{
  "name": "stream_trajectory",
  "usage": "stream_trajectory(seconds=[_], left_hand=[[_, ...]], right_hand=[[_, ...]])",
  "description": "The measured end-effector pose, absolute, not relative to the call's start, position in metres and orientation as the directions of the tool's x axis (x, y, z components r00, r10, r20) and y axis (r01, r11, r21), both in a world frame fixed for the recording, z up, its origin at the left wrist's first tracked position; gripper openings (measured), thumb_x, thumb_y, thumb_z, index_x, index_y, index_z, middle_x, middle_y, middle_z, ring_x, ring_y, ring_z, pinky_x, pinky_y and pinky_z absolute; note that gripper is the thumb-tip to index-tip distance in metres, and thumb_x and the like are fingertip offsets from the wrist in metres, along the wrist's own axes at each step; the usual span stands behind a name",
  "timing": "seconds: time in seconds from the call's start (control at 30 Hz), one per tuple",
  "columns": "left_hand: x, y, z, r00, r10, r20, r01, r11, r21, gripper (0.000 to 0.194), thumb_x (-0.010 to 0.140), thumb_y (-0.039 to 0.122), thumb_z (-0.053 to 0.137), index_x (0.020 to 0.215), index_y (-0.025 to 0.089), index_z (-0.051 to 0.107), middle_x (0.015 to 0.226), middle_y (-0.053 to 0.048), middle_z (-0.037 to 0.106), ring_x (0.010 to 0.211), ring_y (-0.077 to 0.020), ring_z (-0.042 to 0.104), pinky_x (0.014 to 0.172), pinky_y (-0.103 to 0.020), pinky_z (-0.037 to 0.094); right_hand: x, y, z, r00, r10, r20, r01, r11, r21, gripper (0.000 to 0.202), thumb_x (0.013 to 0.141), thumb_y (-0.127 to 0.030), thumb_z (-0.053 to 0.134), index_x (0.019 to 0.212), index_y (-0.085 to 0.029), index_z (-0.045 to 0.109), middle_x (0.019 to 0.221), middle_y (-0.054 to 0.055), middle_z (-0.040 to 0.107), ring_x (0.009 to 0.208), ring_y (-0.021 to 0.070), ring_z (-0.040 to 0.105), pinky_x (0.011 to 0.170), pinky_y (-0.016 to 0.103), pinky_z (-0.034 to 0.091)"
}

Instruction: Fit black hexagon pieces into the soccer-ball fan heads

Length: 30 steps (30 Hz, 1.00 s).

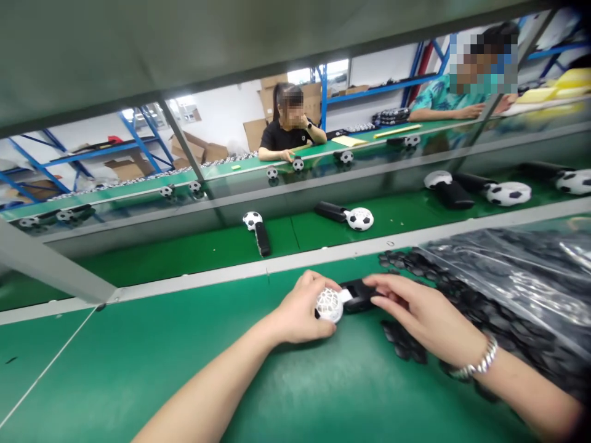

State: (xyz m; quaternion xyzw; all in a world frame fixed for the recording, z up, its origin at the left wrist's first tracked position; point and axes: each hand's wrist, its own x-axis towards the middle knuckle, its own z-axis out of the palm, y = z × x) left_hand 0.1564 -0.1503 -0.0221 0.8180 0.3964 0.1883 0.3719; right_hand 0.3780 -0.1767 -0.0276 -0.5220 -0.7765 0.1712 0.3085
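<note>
A small handheld fan (329,306) with a round white grille head, patterned like a soccer ball, is held just above or on the green work surface (184,357). My left hand (300,311) curls round its head, thumb at the near side. To the right, the fingers and thumb of my right hand (418,307) grip the end of its black handle (357,296). The handle shows an opening on its upper side. Small black pieces (401,341) lie beneath and beside my right hand.
A plastic bag (521,271) and many black pieces cover the right side. Beyond a metal rail (231,271), more ball-headed fans (360,219) lie on a green belt (295,231). Two people (292,129) sit across from me. A slanted post (55,258) stands left.
</note>
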Motion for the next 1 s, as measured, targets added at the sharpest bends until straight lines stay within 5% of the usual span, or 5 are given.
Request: stream_trajectory(seconds=[0.17,0.33,0.67,0.87,1.0], left_hand=[[0.159,-0.154,-0.017,0.597,0.802,-0.003,0.548,-0.404,0.732,0.059,0.061,0.011,0.057,0.118,0.021,0.043,0.114,-0.007,0.043,0.11,-0.0253,0.043,0.094,-0.039,0.038],[0.16,-0.153,-0.019,0.602,0.798,-0.014,0.539,-0.393,0.745,0.057,0.06,0.009,0.056,0.115,0.02,0.045,0.115,-0.007,0.045,0.111,-0.0257,0.043,0.094,-0.039,0.038],[0.167,-0.157,-0.037,0.529,0.842,0.109,0.461,-0.392,0.796,0.057,0.062,0.018,0.066,0.115,0.023,0.046,0.112,-0.005,0.046,0.106,-0.0226,0.046,0.093,-0.038,0.039],[0.168,-0.158,-0.037,0.518,0.848,0.115,0.429,-0.374,0.822,0.054,0.062,0.02,0.069,0.111,0.022,0.048,0.112,-0.006,0.046,0.105,-0.0224,0.047,0.092,-0.038,0.04],[0.169,-0.158,-0.037,0.512,0.85,0.126,0.417,-0.374,0.829,0.05,0.064,0.025,0.069,0.109,0.022,0.049,0.11,-0.006,0.047,0.105,-0.0228,0.047,0.093,-0.039,0.039]], right_hand=[[0.371,-0.185,-0.018,-0.345,0.908,0.238,0.628,0.412,-0.66,0.022,0.085,-0.028,0.044,0.095,-0.024,0.064,0.092,0.005,0.064,0.082,0.0205,0.06,0.075,0.034,0.048],[0.36,-0.19,-0.019,-0.308,0.947,0.095,0.543,0.257,-0.8,0.015,0.084,-0.029,0.047,0.091,-0.023,0.059,0.076,0.001,0.065,0.061,0.0161,0.06,0.057,0.027,0.05],[0.353,-0.191,-0.028,-0.262,0.884,0.388,0.58,0.465,-0.669,0.014,0.084,-0.024,0.051,0.084,-0.022,0.064,0.085,0.005,0.062,0.079,0.0191,0.058,0.072,0.03,0.046],[0.349,-0.191,-0.032,-0.247,0.966,0.082,0.434,0.186,-0.882,0.011,0.081,-0.03,0.055,0.081,-0.021,0.06,0.076,0.001,0.064,0.068,0.0167,0.058,0.062,0.027,0.046],[0.344,-0.189,-0.037,-0.239,0.969,0.061,0.409,0.157,-0.899,0.011,0.078,-0.029,0.057,0.074,-0.02,0.061,0.073,0.0,0.062,0.066,0.0159,0.056,0.059,0.026,0.044]])
